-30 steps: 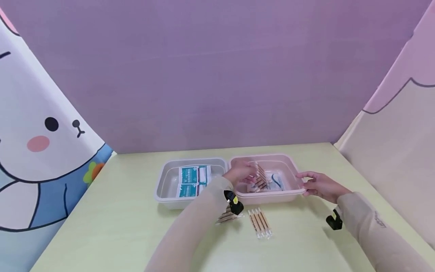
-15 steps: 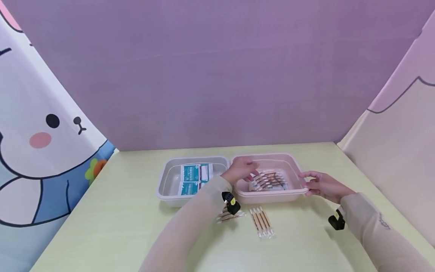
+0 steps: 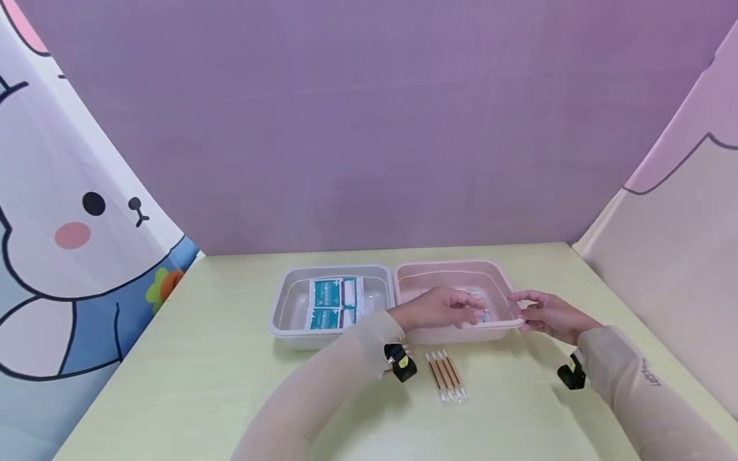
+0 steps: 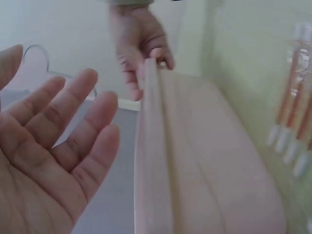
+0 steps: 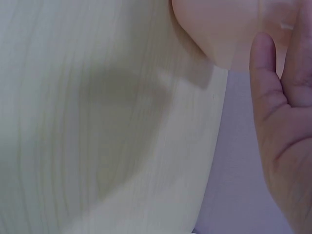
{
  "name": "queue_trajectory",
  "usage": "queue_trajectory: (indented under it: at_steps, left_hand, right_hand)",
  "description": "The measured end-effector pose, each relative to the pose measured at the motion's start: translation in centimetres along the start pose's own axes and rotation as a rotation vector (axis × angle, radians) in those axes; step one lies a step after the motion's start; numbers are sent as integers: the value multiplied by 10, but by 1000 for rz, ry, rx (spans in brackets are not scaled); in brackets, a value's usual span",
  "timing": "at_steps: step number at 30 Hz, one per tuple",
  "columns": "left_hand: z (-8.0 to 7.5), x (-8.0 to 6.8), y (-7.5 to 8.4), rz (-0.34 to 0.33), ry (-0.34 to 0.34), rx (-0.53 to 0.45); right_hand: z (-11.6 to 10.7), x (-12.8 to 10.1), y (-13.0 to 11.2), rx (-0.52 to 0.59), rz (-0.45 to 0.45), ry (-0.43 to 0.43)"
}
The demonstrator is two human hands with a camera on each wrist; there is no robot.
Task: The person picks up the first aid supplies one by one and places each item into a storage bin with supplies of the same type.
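My left hand [image 3: 441,308] hovers over the front rim of the pink plastic bin [image 3: 446,276], with nothing in it. In the left wrist view, the fingers [image 4: 80,131] are spread and slightly bent beside the bin's rim. At the bin's right end, my right hand [image 3: 550,316] grips the rim between thumb and fingers. My left hand mostly hides the swab packs inside the bin. A clear pack of cotton swabs [image 3: 446,376] with brown sticks and white tips lies on the table in front. Another swab pack is almost covered by the left wrist.
A grey-white bin [image 3: 275,314] stands against the pink bin's left side, holding teal-and-white packets [image 3: 327,294]. Behind the pale yellow table [image 3: 225,358] rises a purple panel [image 3: 369,128]. Cartoon-printed cloth [image 3: 52,282] flanks the left side, and a pale cloth [image 3: 674,275] the right.
My left hand has let go of a swab pack, which dropped into the pink bin. It has since moved right and toward the front rim. My right hand keeps its place on the bin.
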State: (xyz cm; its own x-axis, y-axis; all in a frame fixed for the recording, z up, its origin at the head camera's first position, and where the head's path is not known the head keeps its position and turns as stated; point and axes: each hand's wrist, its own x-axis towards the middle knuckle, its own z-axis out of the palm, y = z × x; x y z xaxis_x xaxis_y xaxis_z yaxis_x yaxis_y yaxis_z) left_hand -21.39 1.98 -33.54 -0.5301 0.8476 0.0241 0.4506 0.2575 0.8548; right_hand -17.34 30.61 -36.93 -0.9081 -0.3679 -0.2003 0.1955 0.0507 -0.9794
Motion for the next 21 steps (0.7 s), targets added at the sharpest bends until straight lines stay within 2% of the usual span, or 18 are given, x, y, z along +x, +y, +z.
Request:
queue_trajectory:
  at_steps: [5,8,11,17,21]
  left_hand:
    - [11,-7,-1,109,-109,272]
    - [19,-9,-2,110,-176,311]
    - [26,-9,-5,93,-229,300]
    - [39,-9,-22,70,-302,414]
    - [48,-9,-35,55,-321,495]
  right_hand:
    - [1,1,2,13,-9,-7]
    - [1,0,2,11,-11,-8]
    - [0,1,3,17,-13,-12]
    - [2,1,3,36,-13,-10]
    - [2,0,2,27,-4,4]
